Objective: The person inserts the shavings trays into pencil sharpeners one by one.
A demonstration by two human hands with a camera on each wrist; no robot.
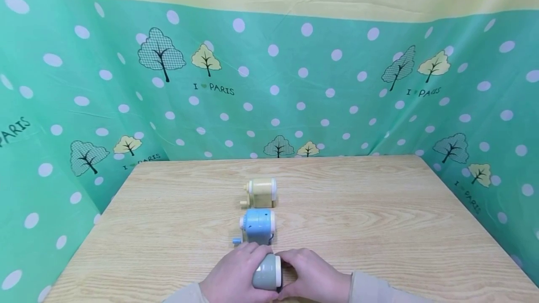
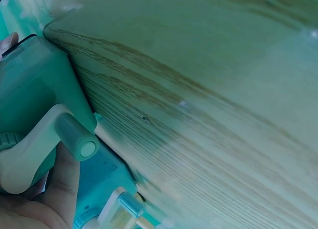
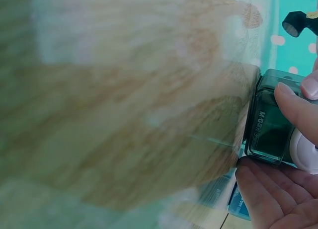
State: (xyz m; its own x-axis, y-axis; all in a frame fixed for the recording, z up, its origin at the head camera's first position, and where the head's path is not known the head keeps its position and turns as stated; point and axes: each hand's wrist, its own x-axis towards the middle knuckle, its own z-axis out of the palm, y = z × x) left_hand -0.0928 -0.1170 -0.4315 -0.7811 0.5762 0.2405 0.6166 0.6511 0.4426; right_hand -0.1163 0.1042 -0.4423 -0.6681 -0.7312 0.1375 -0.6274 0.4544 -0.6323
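A grey-green crank pencil sharpener [image 1: 265, 273] sits at the table's near edge, its white rim to the right. My left hand [image 1: 236, 272] grips its left part, fingers over the far side and thumb along the near side. In the left wrist view its pale crank [image 2: 32, 147] stands in front of the fingers. Around the sharpener's right end, the thumb and fingers of my right hand [image 1: 313, 275] pinch it. The right wrist view shows the dark see-through drawer [image 3: 271, 132] with fingers at its corner.
Just beyond the hands stands a blue crank sharpener [image 1: 258, 226], close to the left fingers. A cream-yellow sharpener [image 1: 262, 193] is behind it. The wooden table [image 1: 358, 209] is bordered by a green dotted curtain [image 1: 303, 88] at the back and sides.
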